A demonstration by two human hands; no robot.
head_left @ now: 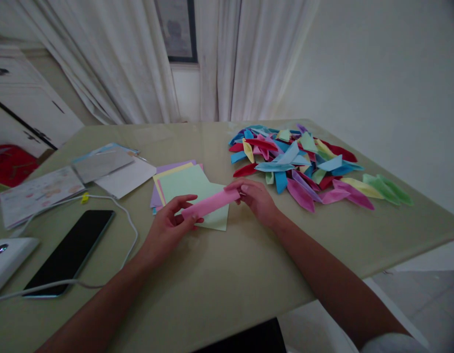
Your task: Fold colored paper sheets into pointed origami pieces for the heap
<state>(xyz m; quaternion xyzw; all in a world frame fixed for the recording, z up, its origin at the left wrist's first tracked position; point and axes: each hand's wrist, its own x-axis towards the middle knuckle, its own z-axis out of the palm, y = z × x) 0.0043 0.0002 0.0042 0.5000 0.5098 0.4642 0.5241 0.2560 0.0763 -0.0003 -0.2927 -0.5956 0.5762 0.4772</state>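
One pink paper strip point(212, 203) is held at its nearer end by the left hand point(171, 223) in a narrow grip, its farther end by the right hand point(259, 200), over pale green sheets point(184, 184) on the desk point(219, 284); beyond, rightward, folded coloured papers point(291, 159) lie heaped.

You've got two hands in view, one left hand point(170, 225) and one right hand point(259, 198); one pink strip point(212, 202), shared by both; two green sheets point(182, 181) you can make out, one yellow sheet point(157, 188), one purple sheet point(154, 197); slivers below overlap, so you can't get a stack total; folded pieces point(290, 156) run well past twenty, heaped, exact count not readable; you can split off two green pieces point(396, 190) at the right end; on your left, one phone point(70, 250), one white device point(16, 257), one yellow tag point(85, 198), at least three cards or sleeves point(125, 177), overlapping; one table point(212, 294); one red item point(13, 169), partly cut off.
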